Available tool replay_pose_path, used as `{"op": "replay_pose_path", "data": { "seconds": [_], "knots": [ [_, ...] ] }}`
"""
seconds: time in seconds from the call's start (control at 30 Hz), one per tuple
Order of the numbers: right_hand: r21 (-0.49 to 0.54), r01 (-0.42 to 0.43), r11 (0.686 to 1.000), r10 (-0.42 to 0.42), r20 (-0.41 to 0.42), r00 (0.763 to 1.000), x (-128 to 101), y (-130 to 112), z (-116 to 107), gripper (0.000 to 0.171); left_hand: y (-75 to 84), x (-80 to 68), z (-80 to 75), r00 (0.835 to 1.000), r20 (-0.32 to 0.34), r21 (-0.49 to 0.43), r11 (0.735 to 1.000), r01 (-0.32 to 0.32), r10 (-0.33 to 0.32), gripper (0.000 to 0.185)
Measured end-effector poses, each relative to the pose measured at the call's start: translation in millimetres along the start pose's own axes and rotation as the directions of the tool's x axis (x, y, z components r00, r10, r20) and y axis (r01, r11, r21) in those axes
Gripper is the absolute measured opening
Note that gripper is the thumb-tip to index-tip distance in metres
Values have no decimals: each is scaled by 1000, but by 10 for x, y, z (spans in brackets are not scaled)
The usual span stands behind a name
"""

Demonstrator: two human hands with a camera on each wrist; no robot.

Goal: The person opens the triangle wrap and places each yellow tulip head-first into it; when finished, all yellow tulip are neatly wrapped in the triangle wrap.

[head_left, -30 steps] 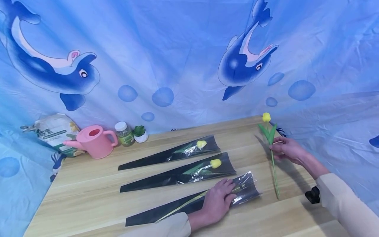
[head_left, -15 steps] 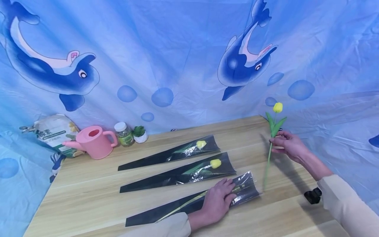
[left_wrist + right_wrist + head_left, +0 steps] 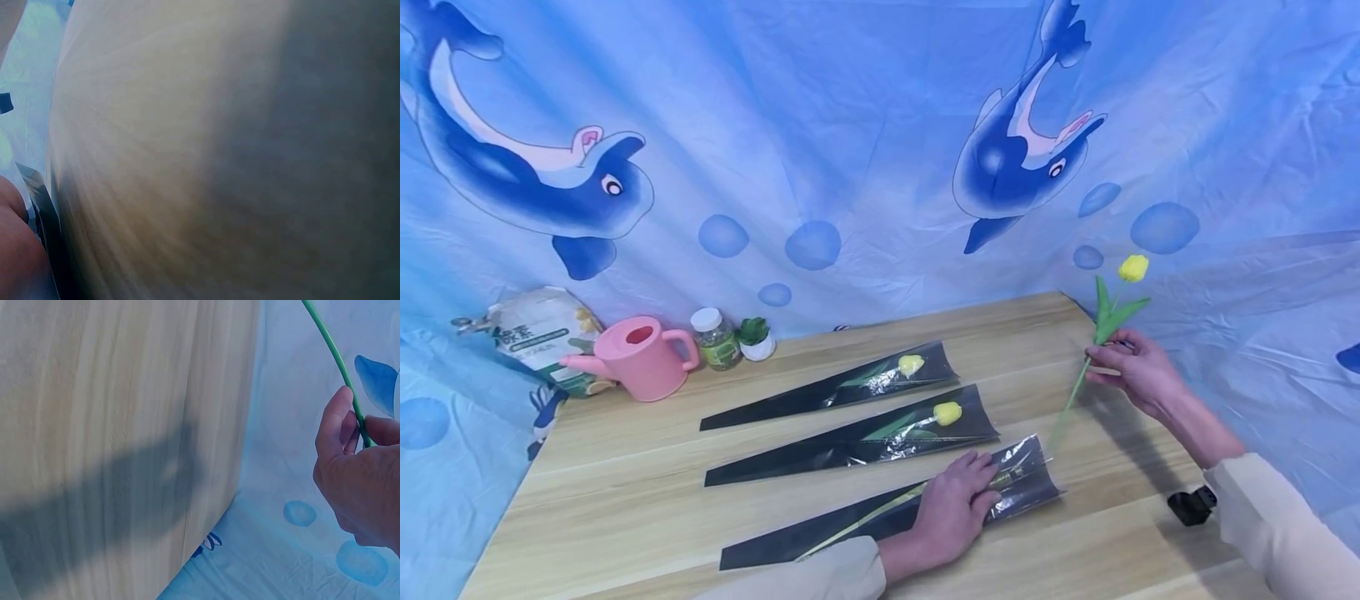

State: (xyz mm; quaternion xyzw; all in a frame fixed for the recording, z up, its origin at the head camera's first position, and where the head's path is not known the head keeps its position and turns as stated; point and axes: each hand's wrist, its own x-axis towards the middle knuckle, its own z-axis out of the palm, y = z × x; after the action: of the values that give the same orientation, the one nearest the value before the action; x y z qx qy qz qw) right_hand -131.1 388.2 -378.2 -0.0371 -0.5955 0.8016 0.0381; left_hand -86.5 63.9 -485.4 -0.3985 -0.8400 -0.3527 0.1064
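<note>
In the head view my left hand (image 3: 951, 508) lies on the nearest black flower sleeve (image 3: 880, 525), close to its wide clear mouth. A pale yellow-green strip shows along that sleeve. My right hand (image 3: 1138, 371) pinches the green stem of a yellow tulip (image 3: 1133, 267) just below its leaves. The tulip leans right, bloom up, and its stem end comes down by the sleeve's mouth; whether they touch I cannot tell. In the right wrist view the stem (image 3: 334, 350) runs between thumb and fingers. The left wrist view catches only part of my left hand (image 3: 19, 256).
Two black sleeves, the middle one (image 3: 805, 467) and the back one (image 3: 797, 408), each contain a yellow tulip. Along the back left stand a pink watering can (image 3: 647, 358), a lidded jar (image 3: 717, 340), a small potted plant (image 3: 756, 340) and a printed bag (image 3: 550, 333).
My right hand has raised the tulip and tilted it, the bloom going right and up, the stem's lower end swinging left toward the near sleeve. My left hand has stayed in place.
</note>
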Motion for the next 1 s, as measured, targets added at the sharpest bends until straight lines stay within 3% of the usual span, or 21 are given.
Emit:
{"op": "replay_pose_path", "data": {
  "seconds": [0.47, 1.0],
  "knots": [
    [85, 58, 995, -57, -12, 998, -204, 127, 63, 27, 2, 27, -7, 1000, -18, 1, 1000, -8, 8, 35],
    [122, 145, 982, -132, -110, 985, -484, 500, 84, 37, 13, 14, 6, 1000, -18, -6, 1000, -12, 11, 34]
  ]
}}
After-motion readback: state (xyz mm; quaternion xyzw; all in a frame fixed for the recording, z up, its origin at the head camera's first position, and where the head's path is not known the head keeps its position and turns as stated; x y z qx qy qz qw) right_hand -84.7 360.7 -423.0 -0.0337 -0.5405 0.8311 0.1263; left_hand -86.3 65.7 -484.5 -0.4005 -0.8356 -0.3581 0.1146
